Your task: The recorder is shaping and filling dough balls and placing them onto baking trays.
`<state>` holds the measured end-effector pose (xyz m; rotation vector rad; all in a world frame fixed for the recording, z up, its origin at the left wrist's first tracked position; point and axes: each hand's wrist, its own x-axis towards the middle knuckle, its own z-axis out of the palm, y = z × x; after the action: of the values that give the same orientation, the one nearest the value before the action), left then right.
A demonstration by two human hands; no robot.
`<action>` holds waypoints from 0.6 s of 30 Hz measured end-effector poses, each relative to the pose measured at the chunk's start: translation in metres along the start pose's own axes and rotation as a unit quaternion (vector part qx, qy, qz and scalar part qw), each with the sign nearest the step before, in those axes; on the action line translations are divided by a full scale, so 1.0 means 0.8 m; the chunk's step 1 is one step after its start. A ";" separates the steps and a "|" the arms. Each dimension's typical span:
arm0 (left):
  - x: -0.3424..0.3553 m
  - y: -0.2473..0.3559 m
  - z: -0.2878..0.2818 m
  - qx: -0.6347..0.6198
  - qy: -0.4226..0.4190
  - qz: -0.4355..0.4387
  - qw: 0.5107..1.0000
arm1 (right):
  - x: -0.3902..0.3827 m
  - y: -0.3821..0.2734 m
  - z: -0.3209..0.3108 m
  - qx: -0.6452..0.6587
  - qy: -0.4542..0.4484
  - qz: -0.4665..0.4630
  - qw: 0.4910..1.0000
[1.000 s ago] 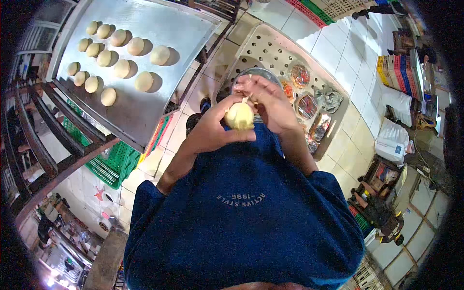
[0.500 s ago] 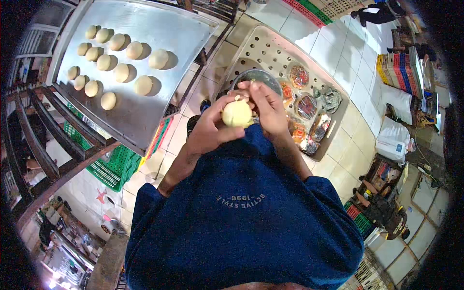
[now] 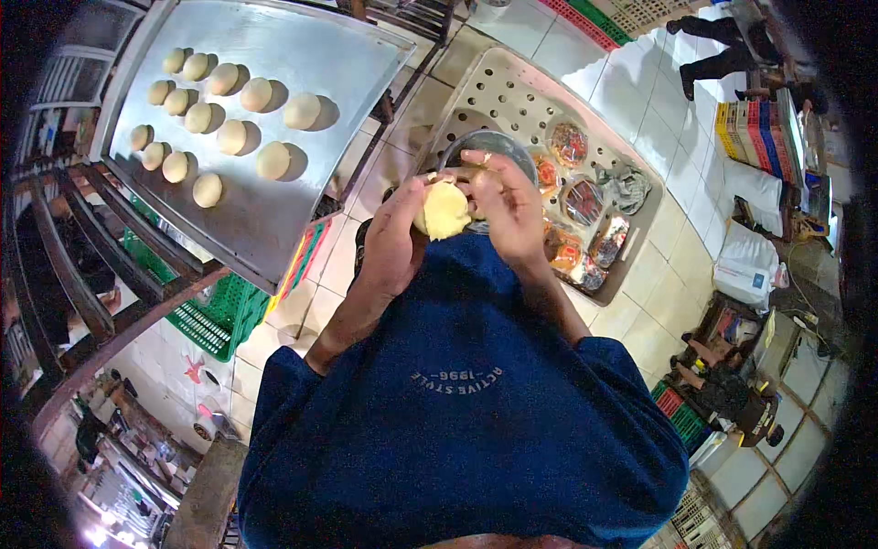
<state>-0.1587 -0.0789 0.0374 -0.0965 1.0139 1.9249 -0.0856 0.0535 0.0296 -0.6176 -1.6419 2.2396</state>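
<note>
Both hands meet in front of the chest, above the blue shirt, with a pale yellow dough ball between them. The left hand cups the ball from the left, its grip curled around the dough from below and the side. The right hand presses against the ball's right side, its fingers bent over the top, so its grip also closes on the dough. Just beyond the hands lies a perforated tray carrying a metal bowl and several small filling containers. To the far left a steel baking sheet rests on a rack, bearing rows of shaped dough balls, well apart from the hands. A green crate sits on the tiled floor beneath the sheet.
</note>
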 end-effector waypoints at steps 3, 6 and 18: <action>-0.006 0.008 0.007 -0.001 0.036 -0.040 0.999 | -0.004 -0.006 -0.001 -0.126 -0.035 -0.107 0.986; 0.000 -0.004 0.000 0.035 0.070 -0.004 0.997 | -0.003 0.006 0.004 -0.122 -0.005 -0.087 0.989; 0.021 -0.022 -0.011 -0.087 -0.009 -0.040 0.995 | -0.009 0.020 0.004 -0.057 0.037 -0.104 0.992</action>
<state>-0.1575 -0.0695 0.0136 -0.2166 0.8168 1.9355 -0.0810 0.0425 0.0165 -0.5229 -1.7213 1.9653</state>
